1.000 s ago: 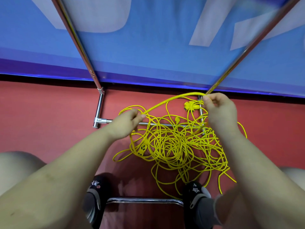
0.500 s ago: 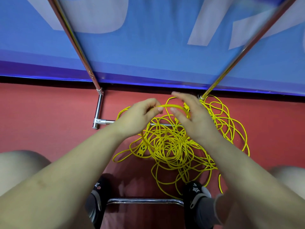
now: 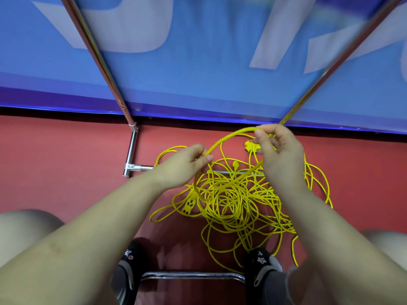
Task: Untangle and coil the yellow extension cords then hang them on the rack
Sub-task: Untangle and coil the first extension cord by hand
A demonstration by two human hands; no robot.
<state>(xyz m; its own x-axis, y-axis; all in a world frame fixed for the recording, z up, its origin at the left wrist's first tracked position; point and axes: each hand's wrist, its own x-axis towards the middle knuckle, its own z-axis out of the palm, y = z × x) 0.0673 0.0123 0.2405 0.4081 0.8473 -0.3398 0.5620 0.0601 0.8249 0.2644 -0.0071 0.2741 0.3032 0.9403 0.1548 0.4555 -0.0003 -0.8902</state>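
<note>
Behind everything, a blue banner (image 3: 198, 51) hanging above a red floor (image 3: 55, 161), crossed by the two slanting chrome poles of a rack (image 3: 97, 56) whose base bar lies on the floor. On that floor, between two black shoes (image 3: 130, 260) and the rack's base, a loose, sprawling tangle of yellow extension cords (image 3: 231, 201), strands crossing many times, with a socket end (image 3: 189, 205) at its left edge and a plug block (image 3: 251, 147) near the far side. Probably light, limp and springy, likely to snag where loops cross; best taken near a free end and fed out slowly rather than tugged. Raised above the pile, one arched length of cord stretched between both hands. Left hand (image 3: 182, 167) pinching that length between thumb and fingertips, other fingers curled. Right hand (image 3: 279, 150) curled narrowly round the arch's far end, thumb (image 3: 263, 144) pressed against it.
</note>
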